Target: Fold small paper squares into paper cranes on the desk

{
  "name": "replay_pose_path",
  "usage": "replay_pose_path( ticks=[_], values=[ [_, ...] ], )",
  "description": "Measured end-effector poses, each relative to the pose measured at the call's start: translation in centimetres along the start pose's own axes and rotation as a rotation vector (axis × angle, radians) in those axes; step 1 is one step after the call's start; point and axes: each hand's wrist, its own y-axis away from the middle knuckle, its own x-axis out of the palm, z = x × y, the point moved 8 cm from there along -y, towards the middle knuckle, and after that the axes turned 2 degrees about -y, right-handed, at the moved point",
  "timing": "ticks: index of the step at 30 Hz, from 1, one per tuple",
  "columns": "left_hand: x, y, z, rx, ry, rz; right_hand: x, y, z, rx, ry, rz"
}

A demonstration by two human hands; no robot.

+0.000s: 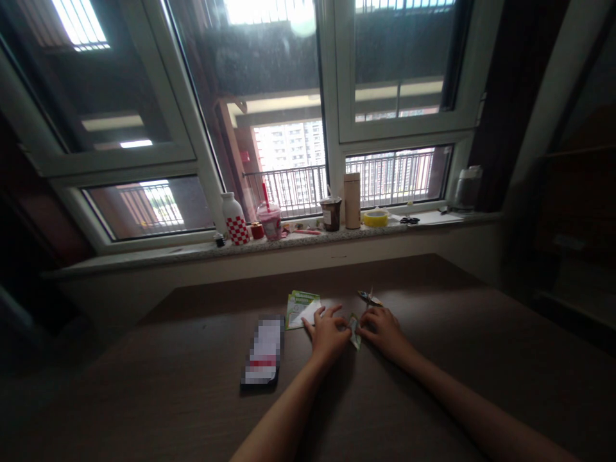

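Note:
A small folded piece of green-and-white printed paper (355,332) lies on the table between my two hands. My left hand (330,335) has its thumb side at the paper's left edge, pinching it, while its other fingers spread out to the left. Curled at the right edge, the fingers of my right hand (382,330) are closed on the same paper. Just beyond the right hand sits a small pointed folded-paper shape (369,298). A few flat green-printed sheets (297,309) lie overlapping beside my left fingertips.
A phone (263,353) with a blurred screen lies left of my left forearm on the brown table (192,359). Along the windowsill (202,253) stand a checkered bottle (235,221), drink cups (330,213), a tan cylinder (351,200), yellow tape (375,219) and black scissors (409,220).

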Motion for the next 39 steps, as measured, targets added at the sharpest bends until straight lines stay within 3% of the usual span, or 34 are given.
replay_pose_path(
  ticks=[13,23,39],
  values=[
    [0.2,0.2,-0.5,0.025,-0.102,0.099,0.2,-0.3,-0.7,0.116,-0.011,0.035],
    [0.6,0.1,-0.1,0.034,-0.137,0.113,0.1,-0.7,-1.8,0.038,-0.137,0.002],
    [0.7,0.1,-0.2,0.035,-0.147,0.124,0.0,-0.7,-0.9,0.038,-0.075,-0.021]
  ],
)
